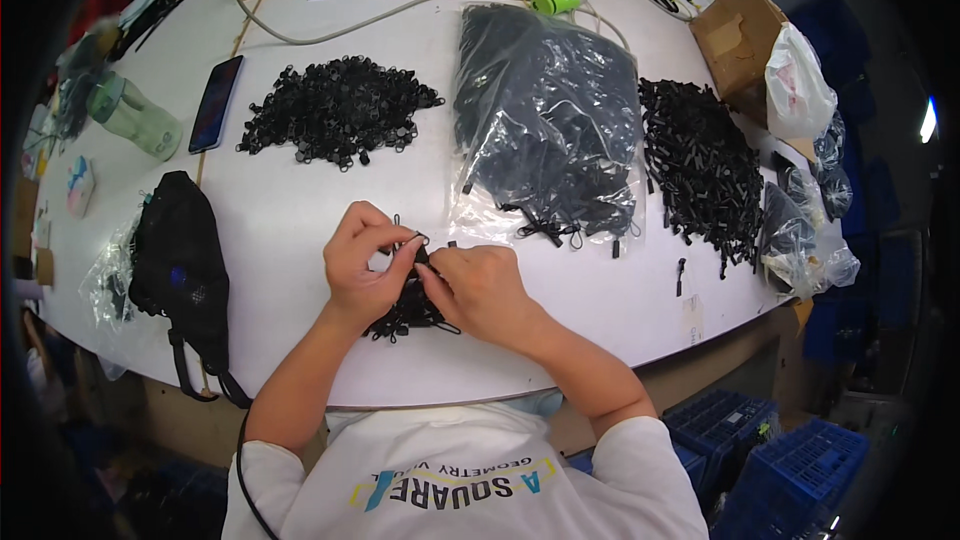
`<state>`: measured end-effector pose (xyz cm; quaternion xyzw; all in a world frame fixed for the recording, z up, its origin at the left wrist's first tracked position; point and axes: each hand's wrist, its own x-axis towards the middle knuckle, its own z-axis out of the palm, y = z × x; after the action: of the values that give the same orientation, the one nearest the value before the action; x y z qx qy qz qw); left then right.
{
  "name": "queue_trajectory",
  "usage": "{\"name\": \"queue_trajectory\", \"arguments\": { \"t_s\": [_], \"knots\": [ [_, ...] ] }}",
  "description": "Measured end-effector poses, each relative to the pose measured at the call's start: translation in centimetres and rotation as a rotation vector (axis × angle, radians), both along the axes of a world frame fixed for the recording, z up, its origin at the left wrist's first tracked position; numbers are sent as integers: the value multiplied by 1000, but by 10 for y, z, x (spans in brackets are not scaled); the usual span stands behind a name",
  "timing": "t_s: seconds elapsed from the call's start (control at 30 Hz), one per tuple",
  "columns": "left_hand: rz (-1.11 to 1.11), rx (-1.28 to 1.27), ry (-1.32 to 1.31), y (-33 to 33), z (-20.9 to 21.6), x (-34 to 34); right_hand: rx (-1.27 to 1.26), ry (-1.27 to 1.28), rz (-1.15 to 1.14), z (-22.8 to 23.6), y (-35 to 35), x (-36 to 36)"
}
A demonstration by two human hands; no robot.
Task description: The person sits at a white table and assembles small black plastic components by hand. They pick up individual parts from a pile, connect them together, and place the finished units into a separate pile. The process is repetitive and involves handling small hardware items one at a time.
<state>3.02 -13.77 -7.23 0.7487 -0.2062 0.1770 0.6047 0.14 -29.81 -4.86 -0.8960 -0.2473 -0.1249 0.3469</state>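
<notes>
My left hand [364,258] pinches a small black looped piece [421,240] between thumb and forefinger. Close against it, my right hand [478,290] has its thumb and fingers pressed together on the same small piece; its exact shape is partly hidden by the fingers. Under and between my hands lies a small heap of black looped cord pieces [408,318]. Farther off to the left spreads a pile of small black clips with rings [330,110]. A clear plastic bag [545,110] packed with black looped cords lies ahead, several cords spilling from its near end.
Right of the bag is a pile of short black pieces [700,165]. A phone [216,105], a green bottle [135,118] and a black pouch [182,250] lie at left. Cardboard boxes [740,35] and a grey cable [350,32] are farther back. Blue crates [795,475] stand below the table.
</notes>
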Motion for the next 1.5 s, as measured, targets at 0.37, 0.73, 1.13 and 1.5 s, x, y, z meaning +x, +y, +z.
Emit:
{"name": "queue_trajectory", "arguments": {
  "t_s": [0.37, 0.73, 1.13, 1.5],
  "knots": [
    [-351, 220, 129, 18, -1, 17, -138, -187, 89, -13, -8, 11],
    [-449, 331, -145, 40, 11, 32, -74, -209, 209, 0, -21, 15],
    [169, -20, -57, 56, -11, 39, 404, -221, -608, 33, -80, 10],
    [284, -71, 40, 69, -15, 42, -655, -12, 61, -12, 57, 43]
  ]
}}
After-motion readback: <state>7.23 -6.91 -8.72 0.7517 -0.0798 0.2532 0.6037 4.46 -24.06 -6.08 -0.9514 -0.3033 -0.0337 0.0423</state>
